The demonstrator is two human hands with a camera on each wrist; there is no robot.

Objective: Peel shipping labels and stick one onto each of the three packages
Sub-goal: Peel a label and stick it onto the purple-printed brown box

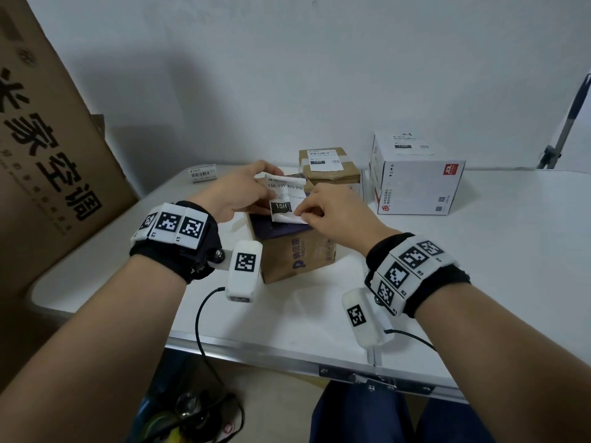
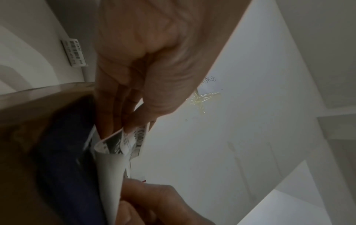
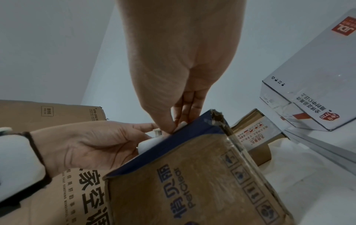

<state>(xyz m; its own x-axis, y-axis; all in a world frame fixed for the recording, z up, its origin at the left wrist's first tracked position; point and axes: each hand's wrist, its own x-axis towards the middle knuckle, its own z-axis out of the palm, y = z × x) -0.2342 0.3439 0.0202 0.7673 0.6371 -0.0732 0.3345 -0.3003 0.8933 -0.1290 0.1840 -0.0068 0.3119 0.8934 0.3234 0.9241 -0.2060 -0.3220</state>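
Note:
A white shipping label (image 1: 285, 196) printed "15H" curls above the brown box with a dark blue top (image 1: 297, 254), nearest to me. My left hand (image 1: 246, 190) pinches the label's far top edge (image 2: 123, 140). My right hand (image 1: 323, 212) pinches its near lower corner at the box's top edge (image 3: 178, 127). Behind stand a small brown taped box (image 1: 329, 169) and a white box (image 1: 415, 183), each with a label on top. The label's sticky side and any backing are hidden.
A stack of spare labels (image 1: 202, 174) lies at the table's (image 1: 479, 282) far left. A large brown carton (image 1: 48, 139) leans at the left. A metal stand leg (image 1: 566, 123) rises at the far right. A cable hangs by the table's front edge.

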